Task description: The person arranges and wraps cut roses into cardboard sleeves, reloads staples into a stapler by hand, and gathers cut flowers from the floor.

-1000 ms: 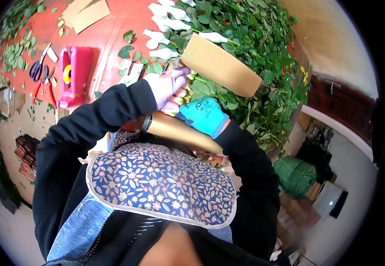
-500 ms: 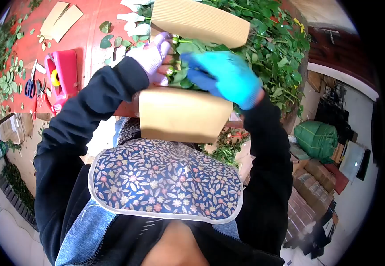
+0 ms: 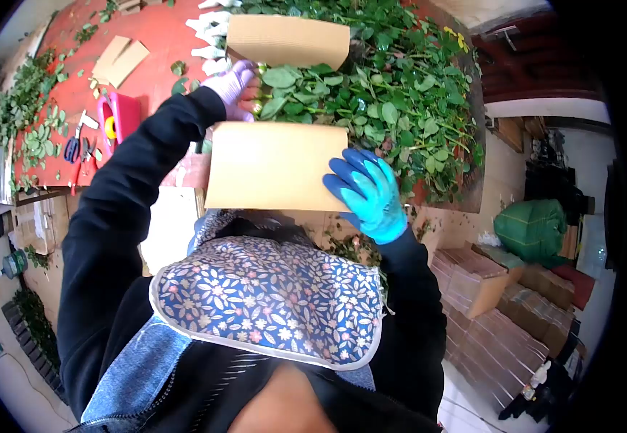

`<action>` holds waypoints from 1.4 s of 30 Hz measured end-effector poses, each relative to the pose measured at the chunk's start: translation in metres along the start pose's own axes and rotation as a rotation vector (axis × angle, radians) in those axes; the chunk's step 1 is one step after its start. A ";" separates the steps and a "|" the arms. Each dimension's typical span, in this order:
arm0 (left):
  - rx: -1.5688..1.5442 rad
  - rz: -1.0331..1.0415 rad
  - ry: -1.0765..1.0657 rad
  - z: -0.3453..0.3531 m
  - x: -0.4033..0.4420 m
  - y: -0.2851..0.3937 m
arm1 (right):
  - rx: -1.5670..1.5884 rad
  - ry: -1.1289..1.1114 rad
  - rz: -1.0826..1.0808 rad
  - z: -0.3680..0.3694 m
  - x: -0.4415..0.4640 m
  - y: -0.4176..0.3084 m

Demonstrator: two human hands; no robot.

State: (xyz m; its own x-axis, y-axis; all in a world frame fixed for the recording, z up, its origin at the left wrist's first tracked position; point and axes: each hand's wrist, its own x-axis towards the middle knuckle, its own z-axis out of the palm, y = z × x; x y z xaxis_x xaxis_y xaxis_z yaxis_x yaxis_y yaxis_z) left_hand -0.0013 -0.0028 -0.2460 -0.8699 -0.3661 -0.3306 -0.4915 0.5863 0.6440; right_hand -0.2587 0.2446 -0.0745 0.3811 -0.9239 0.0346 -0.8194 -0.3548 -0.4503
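My left hand (image 3: 235, 90), in a lavender glove, curls around the budded ends of several leafy rose stems (image 3: 306, 90), though most of the buds are hidden. The stems lie between two flaps of tan cardboard. Farther away stands the ribbed flap (image 3: 288, 40); the smooth near flap (image 3: 277, 166) hangs over the table edge toward my apron. At this flap's right edge is my right hand (image 3: 371, 191), in a blue glove with dark fingertips, its fingers bent over the cardboard. The thumb of that hand is not clearly visible.
White-wrapped flower heads (image 3: 211, 32) lie beyond my left hand. On the red table (image 3: 162, 43) are a pink holder (image 3: 122, 119), scissors (image 3: 75, 144), red-handled pliers (image 3: 79, 169) and cardboard pieces (image 3: 122, 61). Leafy stems (image 3: 429, 115) cover the right side; boxes (image 3: 501, 325) stand on the floor.
My right hand has left the leaves and come down to the near flap's right edge. My left hand stays at the flower ends. The whole view has shifted slightly.
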 end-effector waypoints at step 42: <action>-0.080 0.443 0.265 -0.007 -0.068 0.151 | 0.142 0.032 -0.027 0.017 0.087 0.023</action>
State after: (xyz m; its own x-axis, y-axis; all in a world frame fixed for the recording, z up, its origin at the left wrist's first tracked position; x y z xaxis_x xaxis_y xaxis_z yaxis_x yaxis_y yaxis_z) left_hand -0.0162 0.1058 -0.1216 -0.9480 -0.2723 0.1648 -0.0652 0.6729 0.7369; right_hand -0.2368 0.1590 -0.0967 0.3867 -0.9191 0.0761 -0.7390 -0.3582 -0.5707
